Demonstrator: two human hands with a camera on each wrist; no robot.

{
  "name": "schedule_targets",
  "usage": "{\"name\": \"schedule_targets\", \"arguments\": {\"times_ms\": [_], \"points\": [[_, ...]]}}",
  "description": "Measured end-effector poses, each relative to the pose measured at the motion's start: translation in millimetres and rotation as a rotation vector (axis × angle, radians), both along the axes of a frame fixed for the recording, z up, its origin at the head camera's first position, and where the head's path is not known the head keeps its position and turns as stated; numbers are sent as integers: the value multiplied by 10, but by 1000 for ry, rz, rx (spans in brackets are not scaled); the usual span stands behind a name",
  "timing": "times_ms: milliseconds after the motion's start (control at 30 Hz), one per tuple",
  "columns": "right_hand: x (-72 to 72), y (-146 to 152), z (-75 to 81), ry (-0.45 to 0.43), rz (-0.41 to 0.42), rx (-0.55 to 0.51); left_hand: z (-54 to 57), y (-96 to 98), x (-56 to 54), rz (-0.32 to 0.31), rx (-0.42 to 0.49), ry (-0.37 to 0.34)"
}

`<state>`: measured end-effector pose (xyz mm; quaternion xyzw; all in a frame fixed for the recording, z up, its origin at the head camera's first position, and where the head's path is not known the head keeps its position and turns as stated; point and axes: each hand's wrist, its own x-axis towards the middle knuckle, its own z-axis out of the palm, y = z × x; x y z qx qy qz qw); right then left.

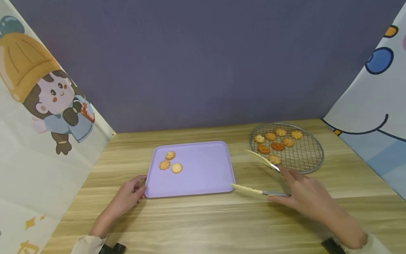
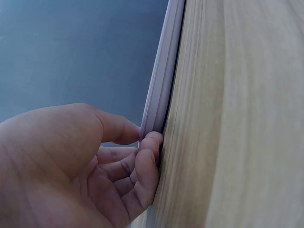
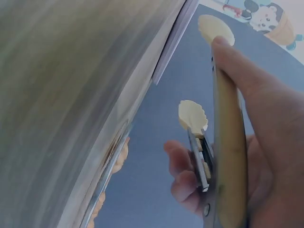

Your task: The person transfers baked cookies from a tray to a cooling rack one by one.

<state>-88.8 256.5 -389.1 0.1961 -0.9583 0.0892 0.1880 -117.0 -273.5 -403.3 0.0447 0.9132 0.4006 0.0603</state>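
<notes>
My left hand [image 1: 128,194] pinches the near left corner of a lilac tray [image 1: 203,169], thumb at the rim and curled fingers against its side in the left wrist view. On the tray's left part lie three cookies: a round plain one [image 1: 176,168], a flower-shaped one [image 1: 164,165] and one with a pale topping [image 1: 170,155]. Tongs [image 1: 274,193] with cream scalloped tips are gripped in my right hand [image 1: 312,195]. Their two arms stand wide apart with nothing between them. One tip overlaps the tray's near right corner in the head view; the other points toward the rack.
A round wire rack [image 1: 306,160] at the back right bears several cookies, among them a reddish one [image 1: 277,146]. Behind the wooden table [image 1: 190,225] rises a dark blue-grey panel [image 1: 206,70]. Printed cartoon sheets [image 1: 19,141] stand at both sides.
</notes>
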Motion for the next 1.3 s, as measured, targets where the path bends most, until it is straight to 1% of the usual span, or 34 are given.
{"name": "schedule_targets", "arguments": {"times_ms": [200,300,367,533,700,800,933,1033,1300], "points": [[-3,-99,58,35,38,-2,-11,-3,2,-2,1,-2],[-38,-180,79,64,85,15,-18,0,-3,1,2,-2],[-79,-256,80,76,118,35,-19,-3,0,0,2,-3],[-200,-463,75,65,197,79,-16,-5,-6,2,-1,0],[-311,-647,35,64,290,91,-15,4,-17,7,-10,3],[-364,-760,19,57,319,92,-8,5,-3,4,-10,2],[-442,-915,28,27,328,102,1,2,17,4,0,-9],[-515,-1025,41,-18,322,111,7,-4,23,6,1,-12],[-707,-1271,-11,-202,306,92,0,-1,0,-5,-14,0]]}}
